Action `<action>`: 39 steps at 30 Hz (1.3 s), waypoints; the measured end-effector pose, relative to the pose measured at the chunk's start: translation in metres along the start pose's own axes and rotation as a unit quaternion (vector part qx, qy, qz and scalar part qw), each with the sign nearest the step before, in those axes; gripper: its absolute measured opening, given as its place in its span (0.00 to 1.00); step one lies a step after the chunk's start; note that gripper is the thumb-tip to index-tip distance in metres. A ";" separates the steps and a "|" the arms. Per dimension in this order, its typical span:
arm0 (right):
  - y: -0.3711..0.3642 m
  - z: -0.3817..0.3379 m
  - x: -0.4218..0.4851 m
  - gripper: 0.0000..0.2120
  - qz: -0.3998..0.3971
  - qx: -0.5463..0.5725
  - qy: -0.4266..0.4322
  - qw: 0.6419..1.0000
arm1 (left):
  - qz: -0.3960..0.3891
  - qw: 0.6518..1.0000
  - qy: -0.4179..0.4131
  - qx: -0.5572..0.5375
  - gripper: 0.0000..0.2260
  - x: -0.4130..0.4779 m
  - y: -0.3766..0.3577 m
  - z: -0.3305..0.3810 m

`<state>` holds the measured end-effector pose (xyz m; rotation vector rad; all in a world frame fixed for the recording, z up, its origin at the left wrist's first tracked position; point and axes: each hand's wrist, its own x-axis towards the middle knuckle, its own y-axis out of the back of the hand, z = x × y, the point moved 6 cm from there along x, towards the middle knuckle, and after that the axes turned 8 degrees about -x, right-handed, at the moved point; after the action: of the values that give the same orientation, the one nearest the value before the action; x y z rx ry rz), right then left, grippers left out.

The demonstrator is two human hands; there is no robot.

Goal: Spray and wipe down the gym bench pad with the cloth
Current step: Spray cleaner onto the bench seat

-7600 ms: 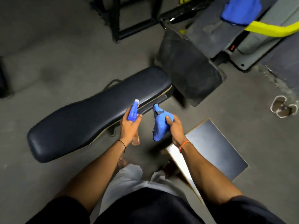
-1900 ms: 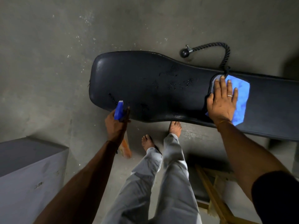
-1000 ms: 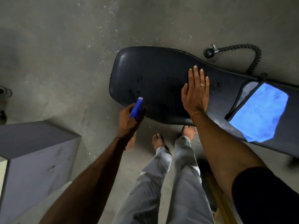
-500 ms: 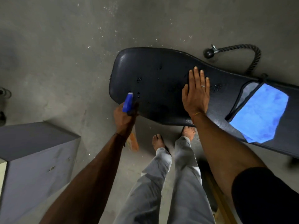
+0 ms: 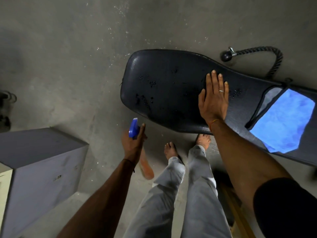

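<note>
Grey concrete floor (image 5: 68,48), flecked with pale specks, seen from above. Across the upper right, a black bench pad (image 5: 171,103), its wide rounded end to the left, dotted with dark droplets (image 5: 151,83) of spray.

On the pad's middle, the right hand (image 5: 214,102) laid flat, palm down, fingers straight and close together, a ring (image 5: 221,91) on one finger. Further right on the same pad, a blue cloth (image 5: 283,121) lying spread out, well apart from both hands.

Just off the pad's near edge, the left hand (image 5: 133,143) curled round the neck of a spray bottle (image 5: 133,128): blue head above the fist and aimed toward the pad, orange body hanging below the wrist, blurred.

Beyond the pad's far edge, a dark rope handle (image 5: 257,50) with a round knob, lying on the concrete. At lower left, a grey metal box (image 5: 42,160). Below the hands, two bare feet (image 5: 170,150) and pale grey trousers (image 5: 197,186), toes close to the pad's near edge.
</note>
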<state>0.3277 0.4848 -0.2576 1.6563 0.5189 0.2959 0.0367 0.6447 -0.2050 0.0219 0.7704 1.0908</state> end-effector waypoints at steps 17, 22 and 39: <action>-0.001 0.001 0.001 0.27 0.009 0.006 -0.008 1.000 | -0.111 0.986 -0.114 0.048 0.13 0.063 -0.083 0.096; -0.001 0.001 0.002 0.27 0.008 0.006 -0.007 1.000 | -0.186 0.968 -0.119 0.118 0.11 0.044 -0.106 0.080; -0.003 0.001 0.001 0.27 0.005 0.008 -0.007 1.000 | -0.017 0.993 -0.060 -0.104 0.05 0.043 -0.034 0.062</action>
<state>0.3289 0.4846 -0.2611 1.6754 0.5040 0.2890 0.1086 0.6842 -0.1957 -0.1022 0.5447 1.1216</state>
